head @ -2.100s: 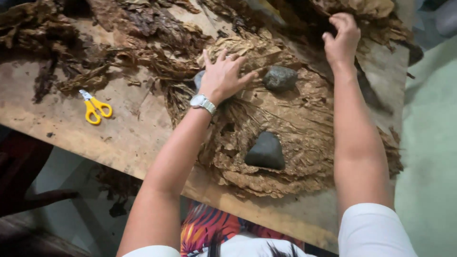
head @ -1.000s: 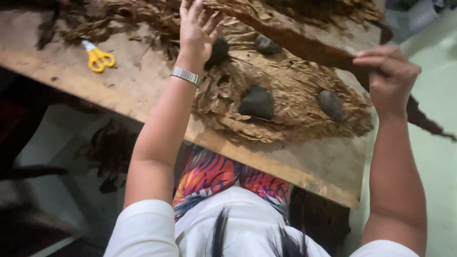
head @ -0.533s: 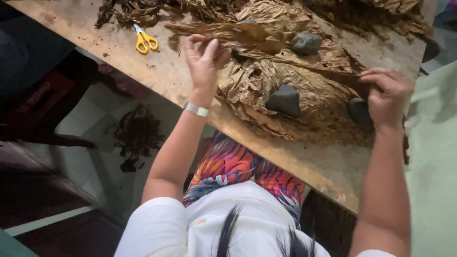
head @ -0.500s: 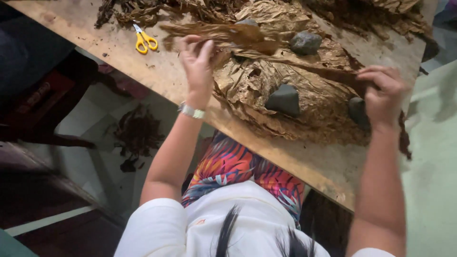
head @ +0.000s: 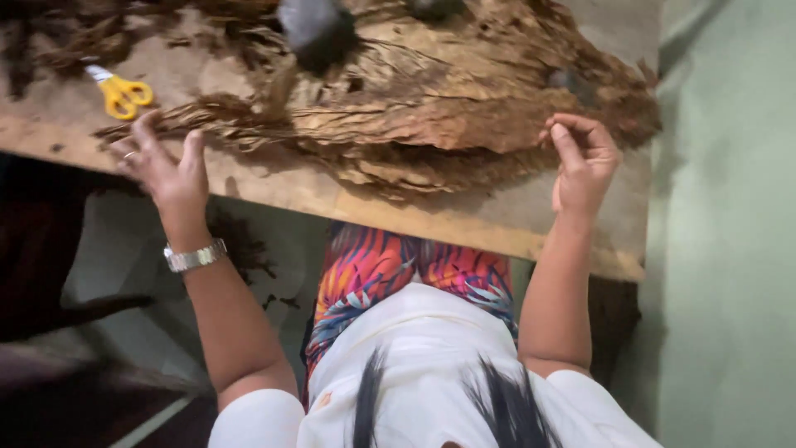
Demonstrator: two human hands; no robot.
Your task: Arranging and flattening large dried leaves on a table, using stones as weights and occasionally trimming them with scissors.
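A broad dried brown leaf (head: 448,116) lies stretched across a pile of similar leaves on the wooden table (head: 497,228). My left hand (head: 166,170), with a metal watch on the wrist, rests at the table's front edge on the leaf's crumpled stem end (head: 207,116), fingers spread. My right hand (head: 580,158) pinches the leaf's right edge between thumb and fingers. A dark stone (head: 315,29) sits on the pile at the top.
Yellow-handled scissors (head: 120,91) lie on the table at the far left. More dried leaves cover the table's back. Leaf scraps lie on the floor (head: 240,241) under the table. A pale green floor (head: 730,249) runs along the right.
My hands have drawn the leaf out wide and laid it over the pile. The left hand has moved left to the table's edge. The view has shifted closer.
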